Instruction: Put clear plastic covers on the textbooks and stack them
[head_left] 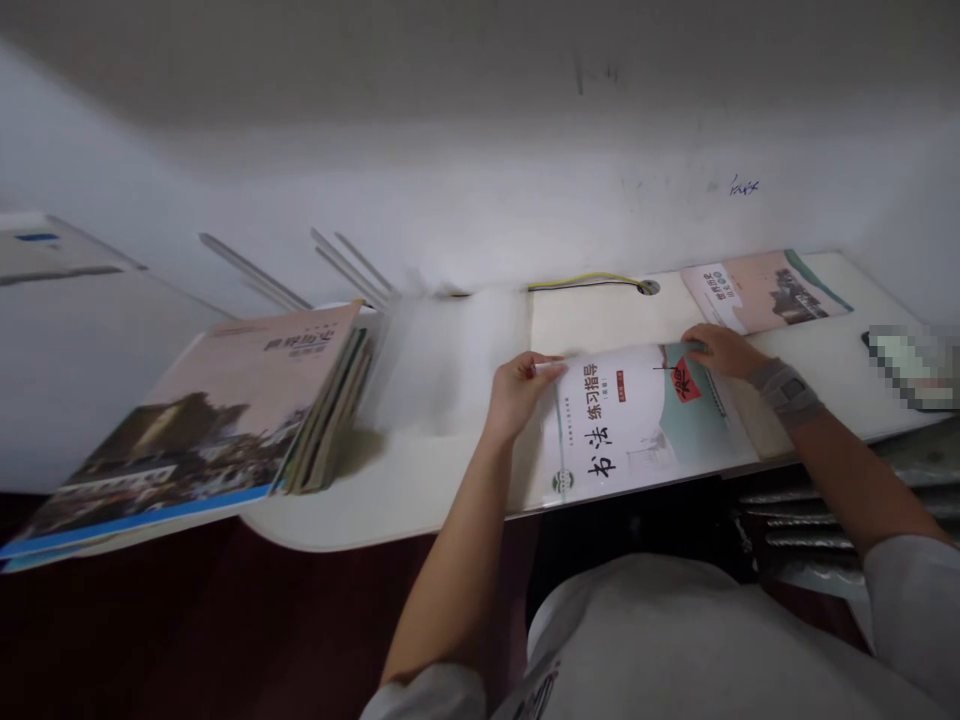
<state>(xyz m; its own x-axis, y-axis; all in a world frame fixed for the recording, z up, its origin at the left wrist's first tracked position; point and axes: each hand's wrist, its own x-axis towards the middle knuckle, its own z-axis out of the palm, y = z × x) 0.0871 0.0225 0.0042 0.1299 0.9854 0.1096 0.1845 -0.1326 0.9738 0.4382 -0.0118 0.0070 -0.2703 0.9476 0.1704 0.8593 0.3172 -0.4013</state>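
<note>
The booklet [641, 430] sits at the desk's [352, 515] near edge, long axis left-right, title end leftward. The left hand [517, 395] and right hand [724, 352] pinch its far edge; a pale shape [450, 365] leftward is blurred.

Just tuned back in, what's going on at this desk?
A person is holding a white-and-green booklet at the near edge of the desk. The left hand pinches its far left corner, and the right hand grips the far edge toward the right. Off to the left is a stack of books with a pink cover on top; a pink book lies farther back on the right.
</note>
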